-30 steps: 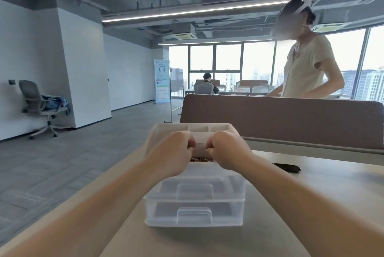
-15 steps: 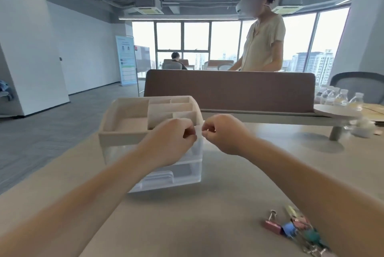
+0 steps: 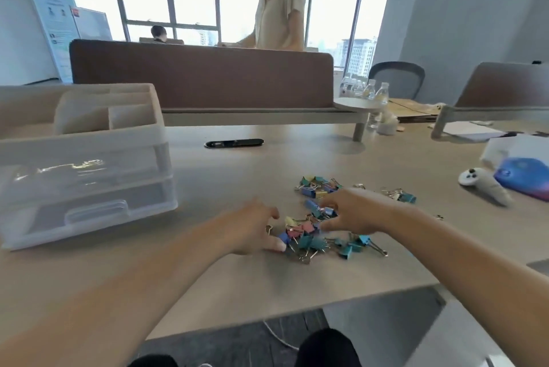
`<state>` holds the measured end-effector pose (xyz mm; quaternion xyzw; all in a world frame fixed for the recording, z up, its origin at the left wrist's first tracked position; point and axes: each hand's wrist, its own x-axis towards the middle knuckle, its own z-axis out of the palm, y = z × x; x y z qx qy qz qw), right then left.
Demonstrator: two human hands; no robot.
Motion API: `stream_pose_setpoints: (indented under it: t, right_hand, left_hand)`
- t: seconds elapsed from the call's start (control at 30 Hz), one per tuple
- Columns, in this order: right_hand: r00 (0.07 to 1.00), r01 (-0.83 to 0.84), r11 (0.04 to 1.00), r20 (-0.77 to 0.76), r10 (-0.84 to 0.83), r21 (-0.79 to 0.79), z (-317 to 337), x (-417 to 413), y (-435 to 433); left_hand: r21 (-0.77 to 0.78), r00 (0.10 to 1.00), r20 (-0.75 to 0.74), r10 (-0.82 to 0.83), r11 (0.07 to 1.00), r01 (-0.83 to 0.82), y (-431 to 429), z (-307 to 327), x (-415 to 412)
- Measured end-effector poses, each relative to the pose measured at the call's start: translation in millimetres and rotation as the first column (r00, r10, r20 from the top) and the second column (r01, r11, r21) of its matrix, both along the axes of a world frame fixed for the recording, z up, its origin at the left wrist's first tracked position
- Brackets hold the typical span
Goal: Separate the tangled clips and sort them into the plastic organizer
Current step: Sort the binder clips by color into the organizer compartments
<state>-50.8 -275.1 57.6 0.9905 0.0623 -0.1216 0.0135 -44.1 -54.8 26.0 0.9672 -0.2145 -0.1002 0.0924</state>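
The left hand point(image 3: 255, 230) rests low on the table point(image 3: 237, 176), fingers loose and spread, just touching the near-left edge of the tangled clips point(image 3: 309, 239) and pinching nothing. The right hand point(image 3: 353, 212) arches over the same heap from the other side, fingers curled down about a blue clip point(image 3: 322, 212); blur hides whether it is truly gripped, so I cannot tell.

The heap lies between the two hands, well to the right of the plastic organizer point(image 3: 89, 141). Two smaller clusters point(image 3: 319, 185) sit farther right of the organizer again. Its open top compartments point(image 3: 127, 118) stand left of both hands, and the left hand is the nearer one — so a freed clip would likely travel leftward across the table by that hand.
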Motion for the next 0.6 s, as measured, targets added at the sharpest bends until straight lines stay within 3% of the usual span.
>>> stream_pose_setpoints:
  t: [0.07,0.23,0.4,0.6]
  right_hand:
    - [0.999,0.004,1.000,-0.041,-0.003,0.025,-7.0,-5.8,-11.9]
    - [0.991,0.018,0.994,-0.128,-0.031,-0.107,-27.3,-8.3,-20.4]
    - [0.995,0.018,1.000,-0.093,-0.017,0.003,-37.5,3.5,-13.8]
    - [0.995,-0.029,0.988,-0.087,0.042,0.150,-38.4,35.6,5.2]
  left_hand:
    - [0.031,1.000,0.006,-0.009,0.999,0.008,-15.3,-4.6,0.9]
    - [0.063,0.999,0.042,-0.024,0.998,0.021,-32.8,-16.9,7.7]
    - [0.016,0.998,0.054,-0.039,0.999,0.038,-42.7,-27.6,18.7]
    - [-0.194,0.999,0.050,-0.004,0.981,0.014,-42.3,-35.9,47.6]
